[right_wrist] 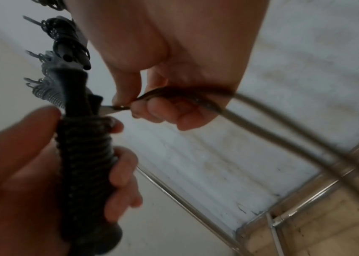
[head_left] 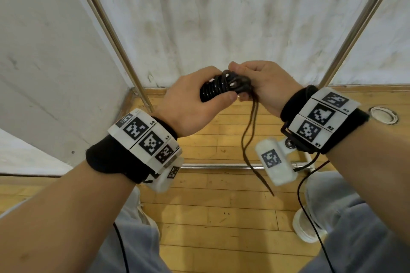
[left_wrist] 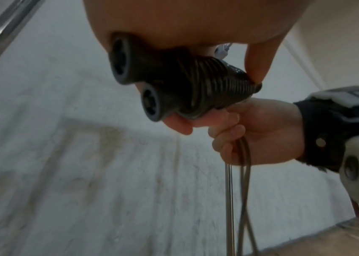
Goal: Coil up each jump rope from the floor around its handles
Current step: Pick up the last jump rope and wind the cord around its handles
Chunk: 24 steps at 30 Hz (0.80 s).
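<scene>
Left hand (head_left: pixel 190 104) wrapped round paired black handles (left_wrist: pixel 152 81), thumb laid along the near side, fingers curled over the far side. Handles held side by side, roughly level, well above the floor (head_left: pixel 221 217), round end caps facing the left wrist camera. Rope (head_left: pixel 250 135) wound in close turns round both handles, filling most of the grip between caps and tips. Right hand (head_left: pixel 264 86) just beside the left, at the handles' tip end, thumb and forefinger pinching the rope where it leaves the coil, other fingers curled over the strand. Loose end of rope hanging down from the right hand as a narrow loop of two strands, crossing once, bottom clear of the floor. Small metal springs (right_wrist: pixel 47 90) and fittings at the handle tips, seen only from the right wrist.

Both wrists banded in black with white marker tiles (head_left: pixel 146 137), a white camera block (head_left: pixel 275 162) slung under each. Thin black cables (head_left: pixel 306 201) trailing off the wrists. Wooden plank floor below, pale trouser legs (head_left: pixel 137 239) and a white shoe (head_left: pixel 306 228) at the bottom. White wall (head_left: pixel 221 17) ahead, two slanted metal rails (head_left: pixel 111 35) rising against it, a low horizontal bar (head_left: pixel 217 166) near the floor. Round metal fitting (head_left: pixel 383 115) set in the floor at right.
</scene>
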Available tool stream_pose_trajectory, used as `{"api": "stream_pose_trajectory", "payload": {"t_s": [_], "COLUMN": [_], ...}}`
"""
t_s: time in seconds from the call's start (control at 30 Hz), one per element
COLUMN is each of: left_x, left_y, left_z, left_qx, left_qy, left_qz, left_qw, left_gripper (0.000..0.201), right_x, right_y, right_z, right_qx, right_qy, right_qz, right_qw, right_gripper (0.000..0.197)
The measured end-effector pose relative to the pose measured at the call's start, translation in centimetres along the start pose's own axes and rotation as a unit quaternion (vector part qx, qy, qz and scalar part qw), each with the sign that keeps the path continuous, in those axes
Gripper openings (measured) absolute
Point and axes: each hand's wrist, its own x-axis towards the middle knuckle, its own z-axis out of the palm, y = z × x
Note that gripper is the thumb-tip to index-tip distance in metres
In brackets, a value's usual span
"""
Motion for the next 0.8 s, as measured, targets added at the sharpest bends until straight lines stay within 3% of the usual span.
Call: {"api": "stream_pose_trajectory", "payload": {"t_s": [0.13,0.27,0.4,0.5,0.8], "left_x": [0.4,0.7,1.3,1.5,1.7], "left_y": [0.1,-0.3,-1.1,-1.8,-3.1], "left_z": [-0.5,-0.5,-0.6,-0.7,-0.2], "left_qx": [-0.040,-0.006,0.040,0.102,0.225], "left_qy": [0.069,0.119,0.161,0.152,0.106], "left_qz": [-0.007,-0.028,-0.043,-0.049,-0.075], "left_qw": [0.997,0.992,0.985,0.982,0.966], "left_gripper": [0.027,0.026,0.029,0.034,0.037], "right_x": [-0.6,-1.4,-1.4,-1.6,-1.6], "right_y": [0.7,0.4,0.1,0.1,0.2], "right_z": [1.1,2.9,3.5,3.6,3.2], "right_qx": [-0.029,-0.018,-0.128,-0.206,-0.290], "right_qy": [-0.024,-0.015,0.029,0.021,-0.019], "right_qz": [0.021,0.046,-0.011,-0.033,-0.029], "right_qw": [0.999,0.999,0.991,0.978,0.956], "right_gripper": [0.038,0.040,0.030,0.026,0.029]}}
